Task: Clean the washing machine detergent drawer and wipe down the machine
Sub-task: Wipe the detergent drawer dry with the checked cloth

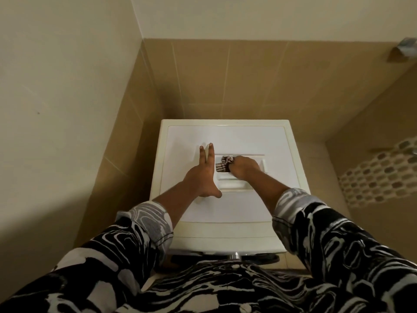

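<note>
A white washing machine (230, 211) stands below me, seen from above. On its top lies the white detergent drawer (239, 184), a shallow rectangular tray. My left hand (204, 175) rests flat on the machine top beside the drawer's left edge, fingers straight and spread. My right hand (244, 168) grips a crumpled dark-and-white patterned cloth (223, 166) and presses it into the drawer's far left part. The hand hides much of the drawer's inside.
A cream wall runs close along the left, and tan tiled walls stand behind and to the right of the machine. A white perforated laundry basket (381, 175) sits at the right. The machine's door rim (234, 256) shows just in front of my body.
</note>
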